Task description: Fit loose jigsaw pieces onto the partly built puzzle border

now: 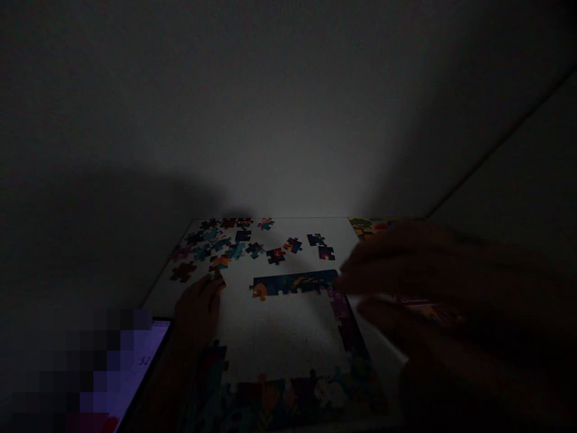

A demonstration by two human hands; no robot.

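Note:
A partly joined jigsaw border [295, 282] lies on the white tabletop, with a top strip, a right side, a bottom row and a short left part. My left hand [198, 304] is at its left, fingers closed around a small puzzle piece [220, 281] near the loose pieces. Over the border's upper right corner hovers my right hand [406, 270], thumb and fingers apart, with nothing visible between them. Its fingertips are close to the corner; whether they touch is unclear. The picture is very dark, and the border's lower left is dim.
Several loose puzzle pieces [220, 240] are scattered at the back left, others near the back middle. A lit screen [146, 352] stands at the left, partly pixelated. A colourful printed picture [363, 227] lies at the back right, partly behind my right hand. A pale wall [288, 120] rises behind.

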